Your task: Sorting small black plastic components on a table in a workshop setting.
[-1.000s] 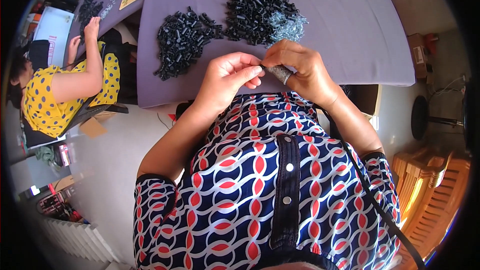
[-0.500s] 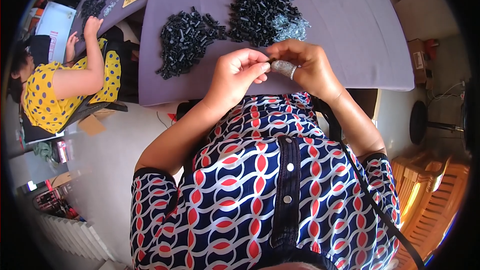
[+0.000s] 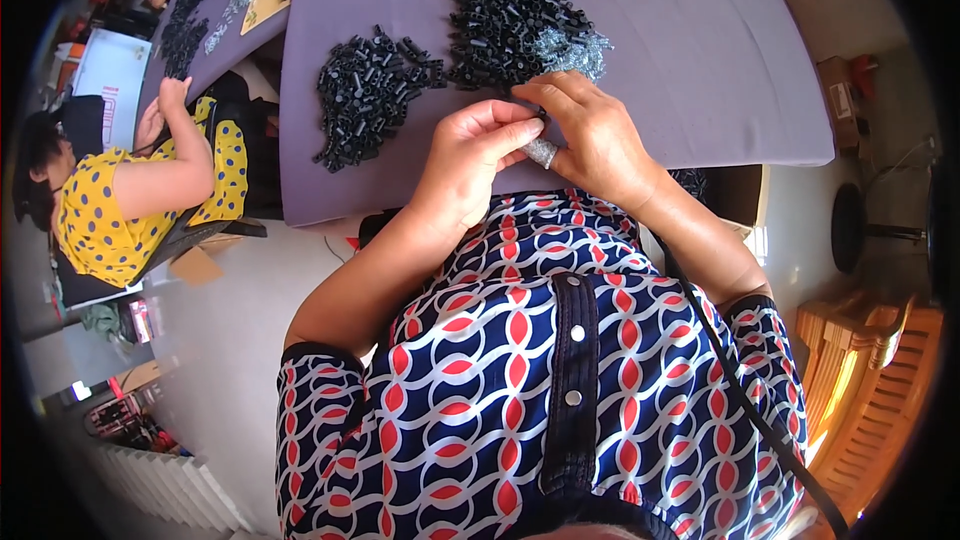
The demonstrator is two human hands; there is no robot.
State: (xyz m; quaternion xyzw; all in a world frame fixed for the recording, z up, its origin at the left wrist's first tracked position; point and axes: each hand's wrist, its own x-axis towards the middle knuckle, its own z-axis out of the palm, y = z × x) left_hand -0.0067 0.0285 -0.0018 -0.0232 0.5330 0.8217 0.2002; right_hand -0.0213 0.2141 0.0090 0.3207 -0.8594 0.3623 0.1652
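Observation:
My left hand (image 3: 472, 158) and my right hand (image 3: 597, 133) meet at the front part of the table, fingertips touching. Left thumb and fingers pinch a small black piece (image 3: 541, 114), mostly hidden by the fingers. My right hand bends over the same piece, its back turned up and its thumb wrapped in a silvery-grey covering (image 3: 541, 151). Just beyond my hands spreads a large heap of small black tubular parts (image 3: 500, 30), with a heap of small clear, shiny pieces (image 3: 572, 53) at its right edge. Another heap of black parts (image 3: 368, 95) lies left of my hands.
The purple-grey cloth (image 3: 720, 70) covers the table. At the left, a co-worker in yellow dotted clothing (image 3: 110, 200) sits at another table with black and clear parts and a yellow card (image 3: 264, 6). A wooden chair (image 3: 870, 380) stands at lower right, and a black cord runs over my clothing.
My right hand has turned over toward the left, its back now facing up and its wrapped thumb lower. The left hand keeps its pinch. The co-worker's hands have come together.

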